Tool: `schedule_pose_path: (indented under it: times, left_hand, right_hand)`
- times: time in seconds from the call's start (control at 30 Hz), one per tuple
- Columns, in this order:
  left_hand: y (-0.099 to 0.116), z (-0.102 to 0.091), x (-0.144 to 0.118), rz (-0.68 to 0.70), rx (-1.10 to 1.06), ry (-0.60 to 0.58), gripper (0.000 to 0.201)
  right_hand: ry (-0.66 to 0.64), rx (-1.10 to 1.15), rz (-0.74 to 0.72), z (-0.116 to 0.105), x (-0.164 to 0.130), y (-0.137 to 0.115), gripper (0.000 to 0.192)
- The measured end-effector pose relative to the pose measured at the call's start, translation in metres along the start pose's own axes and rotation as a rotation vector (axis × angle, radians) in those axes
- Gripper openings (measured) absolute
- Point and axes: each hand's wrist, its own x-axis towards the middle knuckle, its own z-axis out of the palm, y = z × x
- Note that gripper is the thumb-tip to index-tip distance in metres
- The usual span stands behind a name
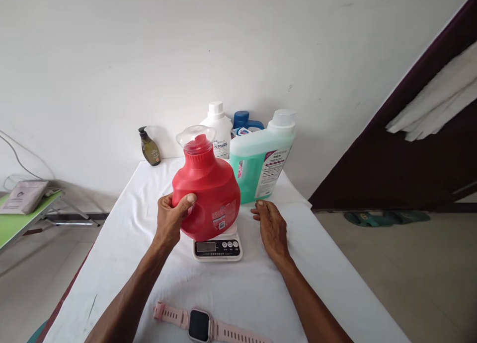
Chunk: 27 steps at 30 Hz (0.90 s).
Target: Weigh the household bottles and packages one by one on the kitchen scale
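My left hand [173, 219] grips the side handle of a red detergent jug [204, 179] with a clear cap [196, 137]. The jug leans a little, over the white digital scale [218, 248]; whether its base rests on the plate I cannot tell. Dark and without readable digits is the scale's display. To the right of the scale, my right hand [273, 229] is open with its fingers loosely bent and nothing in it. Just beyond those fingers stands a translucent bottle of green liquid [249, 169] with a handle and a printed label.
At the back stand a white bottle [219, 124], a blue-capped container [242, 119] and a dark pump bottle [150, 147]. A pink-strapped watch [199, 325] lies in front on the white cloth [122, 263]. Left is a green folding table [22, 219]; slippers [385, 219] sit on the floor.
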Motion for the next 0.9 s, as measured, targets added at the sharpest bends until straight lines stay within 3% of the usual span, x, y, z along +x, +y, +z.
schedule_pose_path:
  times: [0.3, 0.47, 0.57, 0.77, 0.9]
  left_hand:
    - [-0.003, 0.004, 0.007, -0.002, 0.068, -0.099, 0.07]
    - [0.001, -0.014, 0.01, 0.101, 0.146, -0.211, 0.063]
    - [-0.004, -0.029, 0.014, 0.155, 0.151, -0.196, 0.068]
    - [-0.056, -0.06, 0.018, 0.05, 0.265, 0.048, 0.065]
    - [-0.088, -0.069, 0.013, -0.019, 0.384, 0.085, 0.063]
  right_hand:
    - [0.003, -0.013, 0.007, -0.001, 0.0, -0.004, 0.061]
    - [0.008, -0.024, 0.004, 0.0, 0.0, -0.003, 0.062]
    - [0.009, -0.024, -0.003, 0.001, 0.001, -0.001, 0.062]
    - [0.017, -0.007, -0.021, 0.002, 0.003, 0.003, 0.06]
    - [0.01, -0.018, -0.017, 0.002, 0.002, 0.002, 0.059]
